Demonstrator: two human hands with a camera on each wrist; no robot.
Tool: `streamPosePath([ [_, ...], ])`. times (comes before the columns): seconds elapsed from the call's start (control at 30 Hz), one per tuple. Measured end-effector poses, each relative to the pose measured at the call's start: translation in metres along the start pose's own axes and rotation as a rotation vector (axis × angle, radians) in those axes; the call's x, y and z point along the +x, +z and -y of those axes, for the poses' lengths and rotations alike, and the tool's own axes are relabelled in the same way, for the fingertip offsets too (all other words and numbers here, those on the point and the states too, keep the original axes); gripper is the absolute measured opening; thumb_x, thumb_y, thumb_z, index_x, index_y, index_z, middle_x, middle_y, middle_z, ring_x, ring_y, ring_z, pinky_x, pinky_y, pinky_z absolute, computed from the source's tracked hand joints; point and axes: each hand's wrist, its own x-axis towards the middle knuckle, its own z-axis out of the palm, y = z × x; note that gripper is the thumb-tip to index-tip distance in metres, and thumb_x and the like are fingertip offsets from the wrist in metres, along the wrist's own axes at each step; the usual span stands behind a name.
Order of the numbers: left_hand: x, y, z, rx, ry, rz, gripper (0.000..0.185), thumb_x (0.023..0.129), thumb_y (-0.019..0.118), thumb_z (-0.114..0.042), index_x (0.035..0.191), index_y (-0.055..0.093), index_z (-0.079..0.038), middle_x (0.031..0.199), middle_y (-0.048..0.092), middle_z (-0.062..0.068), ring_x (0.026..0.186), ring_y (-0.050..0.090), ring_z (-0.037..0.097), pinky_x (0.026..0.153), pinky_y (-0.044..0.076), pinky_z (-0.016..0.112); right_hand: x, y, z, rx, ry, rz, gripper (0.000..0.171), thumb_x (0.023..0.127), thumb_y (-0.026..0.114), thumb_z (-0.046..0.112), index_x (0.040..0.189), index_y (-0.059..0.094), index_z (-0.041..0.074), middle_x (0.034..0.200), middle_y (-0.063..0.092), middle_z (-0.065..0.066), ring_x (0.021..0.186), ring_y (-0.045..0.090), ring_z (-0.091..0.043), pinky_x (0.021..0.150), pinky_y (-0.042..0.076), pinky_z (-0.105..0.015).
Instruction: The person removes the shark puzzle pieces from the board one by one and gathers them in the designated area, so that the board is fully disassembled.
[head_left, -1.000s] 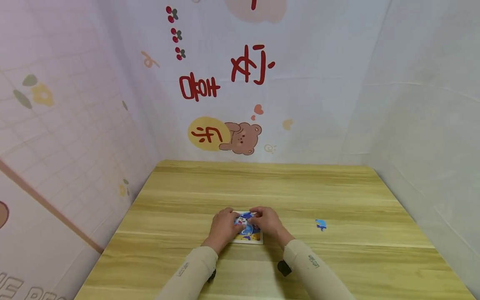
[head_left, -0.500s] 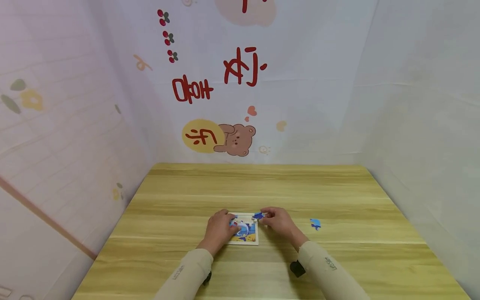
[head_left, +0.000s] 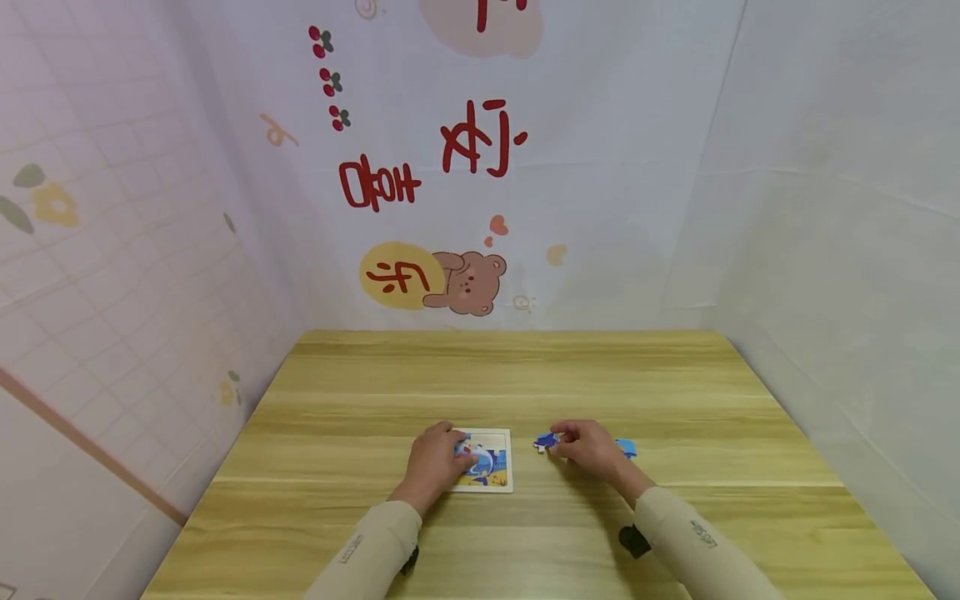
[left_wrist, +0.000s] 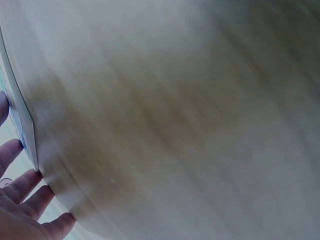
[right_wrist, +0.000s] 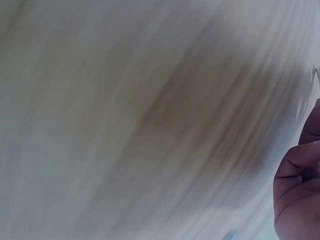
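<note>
A small picture puzzle in a white-rimmed frame lies on the table; its upper right part shows a pale bare backing. My left hand rests over the puzzle's left side, thumb and index finger on the picture. In the left wrist view, the spread fingers lie along the frame's edge and the tabletop. To the right of the frame, my right hand pinches a blue puzzle piece between thumb and fingers. The right wrist view catches only part of that hand, with the fingers bent.
Another blue puzzle piece lies on the table just beyond the right hand, partly covered by it. The wood-grain table meets hanging white cloth at the back and both sides.
My right hand has drawn the blue puzzle piece out of the frame and carried it rightward, baring the upper right backing. The left hand keeps its place on the puzzle.
</note>
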Motion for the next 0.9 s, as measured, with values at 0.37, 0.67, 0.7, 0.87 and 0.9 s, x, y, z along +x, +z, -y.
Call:
streamPosePath([
  [0.37,0.001,0.001,0.000,0.013,0.011,-0.005,0.045,0.076,0.070,-0.037,0.108,0.066,-0.006,0.119,0.054,0.017,0.111,0.048,0.035,0.090,0.035,0.051,-0.008,-0.031,-0.015,-0.118,-0.096,0.058,0.037,0.080,0.068,0.015,0.114,0.061,-0.001,0.080,0.060,-0.002,0.059,0.053,-0.017,0.051,0.045,-0.028],
  [0.67,0.002,0.002,0.000,0.011,0.002,0.005,0.045,0.077,0.070,-0.037,0.109,0.066,-0.007,0.120,0.053,0.017,0.111,0.047,0.035,0.091,0.034,0.051,-0.011,-0.048,-0.031,-0.151,-0.104,0.078,0.034,0.080,0.070,0.020,0.109,0.064,0.005,0.077,0.058,-0.001,0.061,0.049,-0.014,0.050,0.042,-0.027],
  [0.7,0.002,0.002,0.000,0.010,-0.001,0.006,0.045,0.077,0.070,-0.037,0.109,0.066,-0.007,0.120,0.053,0.017,0.111,0.047,0.035,0.091,0.034,0.051,-0.011,-0.049,-0.033,-0.161,-0.108,0.076,0.033,0.079,0.070,0.021,0.109,0.065,0.006,0.077,0.058,-0.001,0.061,0.049,-0.014,0.051,0.042,-0.027],
  [0.87,0.002,0.003,0.000,0.014,-0.008,0.010,0.046,0.076,0.070,-0.038,0.110,0.066,-0.007,0.120,0.052,0.016,0.112,0.047,0.034,0.091,0.034,0.051,-0.013,-0.055,-0.041,-0.221,-0.128,0.054,0.032,0.078,0.071,0.026,0.107,0.066,0.012,0.074,0.057,0.002,0.058,0.047,-0.011,0.048,0.040,-0.025],
  [0.9,0.002,0.003,-0.001,0.015,-0.007,0.010,0.046,0.076,0.070,-0.038,0.110,0.066,-0.007,0.120,0.052,0.016,0.112,0.047,0.034,0.091,0.034,0.051,-0.013,-0.055,-0.042,-0.230,-0.136,0.049,0.032,0.078,0.071,0.026,0.107,0.066,0.013,0.073,0.056,0.002,0.057,0.047,-0.011,0.048,0.039,-0.025],
])
